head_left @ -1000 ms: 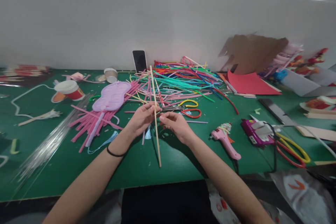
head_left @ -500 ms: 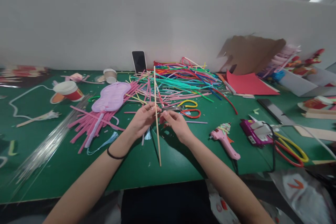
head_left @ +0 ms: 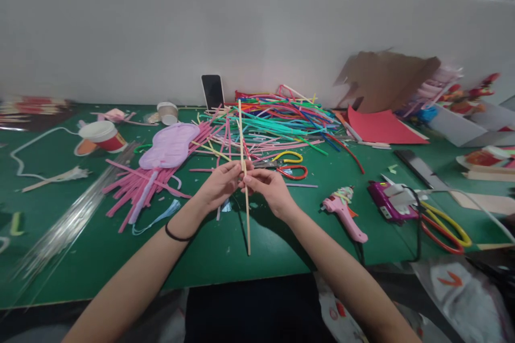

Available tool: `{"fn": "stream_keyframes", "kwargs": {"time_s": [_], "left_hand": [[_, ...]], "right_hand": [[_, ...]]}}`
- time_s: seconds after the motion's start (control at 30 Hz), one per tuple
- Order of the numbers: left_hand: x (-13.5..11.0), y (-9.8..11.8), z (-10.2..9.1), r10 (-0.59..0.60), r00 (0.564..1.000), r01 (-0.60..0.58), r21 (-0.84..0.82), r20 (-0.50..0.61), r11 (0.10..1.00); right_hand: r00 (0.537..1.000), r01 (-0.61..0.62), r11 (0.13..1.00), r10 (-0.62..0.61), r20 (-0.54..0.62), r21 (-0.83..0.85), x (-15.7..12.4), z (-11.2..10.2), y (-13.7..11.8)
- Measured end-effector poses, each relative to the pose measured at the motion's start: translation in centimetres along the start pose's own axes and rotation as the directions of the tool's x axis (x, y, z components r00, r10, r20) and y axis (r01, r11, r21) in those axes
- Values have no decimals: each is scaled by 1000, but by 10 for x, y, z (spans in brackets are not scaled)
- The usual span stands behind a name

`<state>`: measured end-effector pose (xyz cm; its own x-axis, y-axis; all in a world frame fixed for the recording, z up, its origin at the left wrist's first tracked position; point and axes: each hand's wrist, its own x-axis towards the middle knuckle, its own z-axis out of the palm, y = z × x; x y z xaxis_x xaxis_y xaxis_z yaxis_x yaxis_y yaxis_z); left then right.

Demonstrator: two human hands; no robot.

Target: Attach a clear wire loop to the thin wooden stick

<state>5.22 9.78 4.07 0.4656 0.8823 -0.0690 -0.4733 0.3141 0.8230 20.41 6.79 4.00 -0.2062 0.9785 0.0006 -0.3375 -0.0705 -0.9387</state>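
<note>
Both my hands meet over the middle of the green table [head_left: 209,257], pinching a long thin wooden stick [head_left: 247,214] near its middle. The stick stands almost upright, its lower end near the table's front edge and its upper end over a pile of coloured strips [head_left: 281,123]. My left hand [head_left: 219,185], with a black band at the wrist, closes its fingers on the stick from the left. My right hand [head_left: 269,187] pinches it from the right. Scissors with yellow and red handles [head_left: 292,166] lie just beyond my hands.
A pink glue gun [head_left: 346,211] and a purple tool [head_left: 388,201] lie to the right, with more scissors [head_left: 444,225]. Pink strips [head_left: 137,187], a lilac eye mask [head_left: 169,146], a paper cup [head_left: 102,136] and clear rods [head_left: 68,225] lie left. A phone [head_left: 213,91] leans on the white partition.
My hands have drawn together on the stick, and the stick has shifted slightly right and stands more upright. The right hand now pinches it.
</note>
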Motion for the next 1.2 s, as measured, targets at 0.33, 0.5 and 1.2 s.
{"fn": "stream_keyframes", "kwargs": {"time_s": [0.33, 0.5, 1.2], "left_hand": [[0, 1, 3, -8, 999, 10, -36, 45, 999], [1, -1, 1, -14, 999, 15, -30, 31, 999], [-2, 3, 5, 126, 986, -109, 148, -109, 983]], "right_hand": [[1000, -4, 1000, 4, 2, 30, 1, 2, 3], [1000, -1, 999, 1, 7, 36, 1, 2, 4], [993, -110, 959, 116, -5, 261, -2, 6, -1]]}}
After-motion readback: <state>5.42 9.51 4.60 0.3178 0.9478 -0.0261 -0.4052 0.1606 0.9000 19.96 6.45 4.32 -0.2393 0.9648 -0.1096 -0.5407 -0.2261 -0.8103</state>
